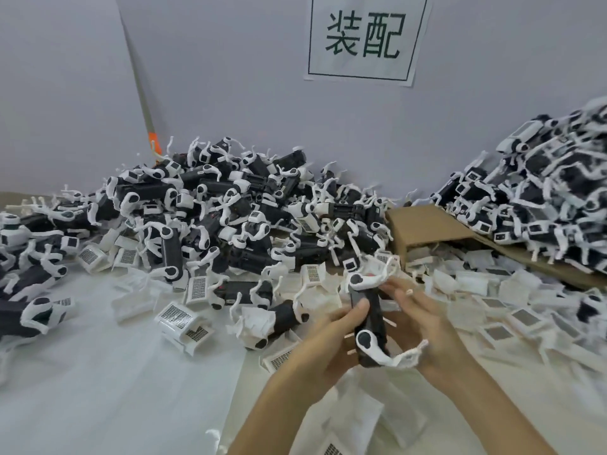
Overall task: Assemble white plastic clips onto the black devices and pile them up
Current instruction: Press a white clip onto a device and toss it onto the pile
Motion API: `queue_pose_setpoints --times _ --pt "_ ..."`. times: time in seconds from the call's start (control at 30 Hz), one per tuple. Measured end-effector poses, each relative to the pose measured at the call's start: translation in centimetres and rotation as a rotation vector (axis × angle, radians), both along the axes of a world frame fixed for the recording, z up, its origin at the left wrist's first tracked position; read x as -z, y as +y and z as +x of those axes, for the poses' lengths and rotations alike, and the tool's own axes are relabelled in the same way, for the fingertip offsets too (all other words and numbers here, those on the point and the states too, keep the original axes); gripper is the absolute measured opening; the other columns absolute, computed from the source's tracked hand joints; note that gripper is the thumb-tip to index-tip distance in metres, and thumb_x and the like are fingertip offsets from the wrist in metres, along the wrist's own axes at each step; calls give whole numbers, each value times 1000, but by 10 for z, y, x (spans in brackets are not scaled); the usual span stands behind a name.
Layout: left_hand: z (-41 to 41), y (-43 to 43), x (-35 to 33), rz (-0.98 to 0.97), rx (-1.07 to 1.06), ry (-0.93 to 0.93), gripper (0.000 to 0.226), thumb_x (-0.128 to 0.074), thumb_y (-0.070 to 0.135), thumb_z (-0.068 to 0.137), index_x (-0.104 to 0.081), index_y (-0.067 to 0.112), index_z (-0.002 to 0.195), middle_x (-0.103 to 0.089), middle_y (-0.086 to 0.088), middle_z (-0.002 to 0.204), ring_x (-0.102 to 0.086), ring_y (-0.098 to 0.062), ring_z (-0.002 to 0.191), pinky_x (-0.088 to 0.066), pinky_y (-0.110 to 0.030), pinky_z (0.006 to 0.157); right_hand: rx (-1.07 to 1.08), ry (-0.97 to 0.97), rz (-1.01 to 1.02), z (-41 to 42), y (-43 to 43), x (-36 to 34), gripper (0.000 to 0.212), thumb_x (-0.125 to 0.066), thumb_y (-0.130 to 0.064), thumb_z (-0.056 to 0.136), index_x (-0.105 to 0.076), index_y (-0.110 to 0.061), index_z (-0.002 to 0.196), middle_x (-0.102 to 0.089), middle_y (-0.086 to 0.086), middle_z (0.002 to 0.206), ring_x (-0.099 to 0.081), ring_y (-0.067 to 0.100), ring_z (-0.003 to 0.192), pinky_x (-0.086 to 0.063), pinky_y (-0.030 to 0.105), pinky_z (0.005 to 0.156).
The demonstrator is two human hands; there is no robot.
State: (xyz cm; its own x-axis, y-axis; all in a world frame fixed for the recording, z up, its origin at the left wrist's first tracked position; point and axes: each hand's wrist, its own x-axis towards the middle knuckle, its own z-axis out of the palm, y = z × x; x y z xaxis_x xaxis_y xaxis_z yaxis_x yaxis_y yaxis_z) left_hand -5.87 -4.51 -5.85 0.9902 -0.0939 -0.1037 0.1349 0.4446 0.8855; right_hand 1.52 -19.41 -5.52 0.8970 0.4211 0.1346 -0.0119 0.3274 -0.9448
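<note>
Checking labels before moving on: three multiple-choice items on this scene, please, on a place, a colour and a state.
1. Where does the cardboard box lie? A far left; B between the middle pile and the right pile; C in the hands.
2. The tape on the corner rod is: A orange; B blue; C green.
3. The nearest black device is: A lying untouched; B held in both hands; C boxed.
B: a pile flanks it on each side. A: plainly orange. B: left hand and right hand both grip it.
</note>
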Motion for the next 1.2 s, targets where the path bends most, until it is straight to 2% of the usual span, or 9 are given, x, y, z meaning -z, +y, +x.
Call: queue_pose_setpoints --times 0.17,0.3,0.47,0.57,0.63,0.8,1.0,1.07,1.2 --pt "0 6 0 -95 -4 -63 41 -65 47 90 -78 15 113 -73 -8 106 -68 -20 96 -55 -34 90 162 -208 -329 -9 7 5 44 -36 -52 91 -63 -30 117 -69 -13 120 -65 10 112 -47 40 104" --pt "5 7 2 -309 -172 94 50 -65 53 88 -74 4 90 -57 -13 73 -56 -21 58 -51 -31 60 78 -143 -351 -19 16 15 63 -26 -61 90 -68 -24 118 -72 -6 120 -63 5 114 -40 36 109" --pt "10 6 -4 -316 -208 113 40 -42 31 105 -61 4 83 -53 -10 67 -44 -14 38 -36 -18 33 -44 -206 -418 -28 22 14 42 -39 -70 90 -71 -42 90 -71 -14 88 -66 1 90 -44 29 87" --pt "7 5 -6 -292 -118 78 46 -39 37 105 -66 2 91 -53 -10 62 -42 -16 42 -34 -22 35 -12 -228 -434 -27 20 22 34 -41 -56 95 -68 -38 83 -68 -15 83 -64 3 85 -46 19 80" --pt "7 5 -5 -361 -63 65 43 -39 37 101 -61 1 89 -44 -7 58 -38 -15 43 -31 -21 35 99 -320 -518 -24 15 26 31 -42 -38 106 -71 -32 96 -70 -12 98 -65 8 100 -48 30 92" --pt "6 12 -5 -556 -112 45 57 -51 60 91 -73 8 102 -46 -4 67 -41 -16 50 -42 -24 39 152 -746 -1154 -7 9 32 24 -59 -25 93 -68 -29 115 -58 -17 123 -47 5 123 -31 30 109" --pt "6 15 -2 -500 -185 -26 50 -57 60 87 -78 15 85 -68 -6 77 -71 -24 66 -59 -39 58 118 -710 -1093 -3 6 33 8 -68 -26 86 -67 -34 87 -52 -17 94 -60 8 86 -38 23 83" --pt "6 14 -2 -471 -150 -73 50 -57 58 85 -81 14 87 -74 -8 89 -75 -28 81 -61 -43 65 143 -666 -1040 -2 5 34 25 -71 -22 83 -53 -36 72 -53 -13 90 -59 6 78 -40 19 74" --pt "6 14 -1 -308 -136 -197 52 -51 55 96 -73 15 122 -67 -17 129 -67 -33 116 -58 -43 89 202 -568 -803 -5 5 33 40 -68 -4 82 -64 -33 109 -61 -10 108 -61 0 98 -49 15 82"
